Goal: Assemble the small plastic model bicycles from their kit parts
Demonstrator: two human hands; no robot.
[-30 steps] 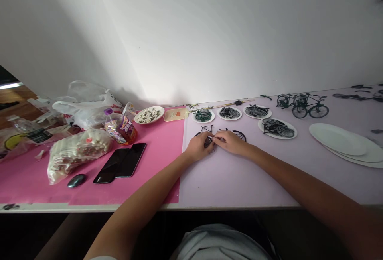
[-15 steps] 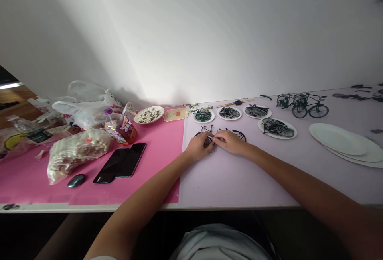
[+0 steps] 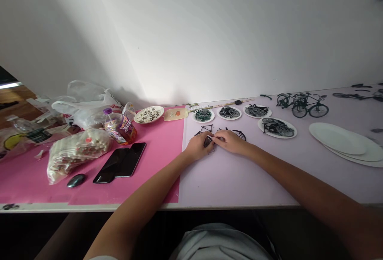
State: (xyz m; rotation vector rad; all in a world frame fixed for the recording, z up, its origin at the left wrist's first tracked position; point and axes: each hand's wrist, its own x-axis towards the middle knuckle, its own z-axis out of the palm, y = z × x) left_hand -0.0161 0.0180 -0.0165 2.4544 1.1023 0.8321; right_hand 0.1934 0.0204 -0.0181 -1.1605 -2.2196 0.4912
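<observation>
My left hand (image 3: 198,146) is closed around part of a small dark model bicycle frame (image 3: 206,127), whose thin bars stick out above and below the fingers. My right hand (image 3: 229,142) meets it fingertip to fingertip, pinched at the same spot; whatever lies between those fingertips is too small to make out. Just behind my right hand, a dark curved wheel-like part (image 3: 239,134) lies on the pale table, partly covered by the hand.
Small plates of dark parts (image 3: 229,119) line the back, with model bicycles (image 3: 310,106) farther right. White plates (image 3: 338,138) lie at the right. On the pink left side are a drink bottle (image 3: 119,127), two phones (image 3: 130,160), a mouse (image 3: 76,180) and a bag of white pieces (image 3: 74,152).
</observation>
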